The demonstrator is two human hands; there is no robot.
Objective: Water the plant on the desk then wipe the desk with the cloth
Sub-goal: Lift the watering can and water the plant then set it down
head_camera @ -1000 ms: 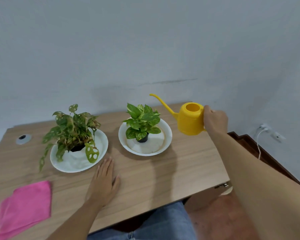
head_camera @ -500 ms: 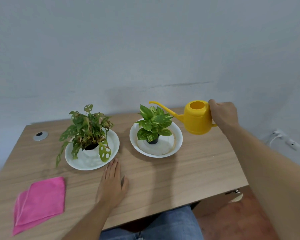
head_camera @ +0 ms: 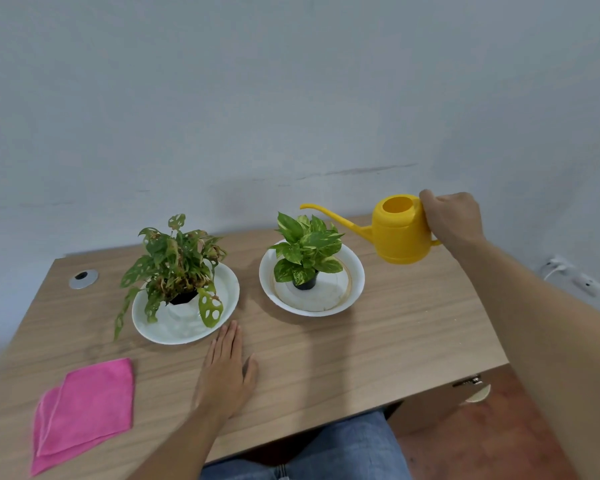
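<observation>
While our wood-grain desk [head_camera: 378, 344] bears two white dishes, we note the holey-leaved plant [head_camera: 174, 261] left and the variegated green potted plant [head_camera: 307, 249] right. Our right hand [head_camera: 452, 220] grips the yellow plastic watering can [head_camera: 400, 233], held above the desk, spout over the variegated plant. Our left hand [head_camera: 227, 372] lies flat, empty. The folded pink cloth [head_camera: 84, 410] lies front-left.

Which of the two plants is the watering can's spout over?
The right plant, with solid yellow-green leaves; the spout tip reaches above it. The holey-leaved plant sits farther left.
</observation>
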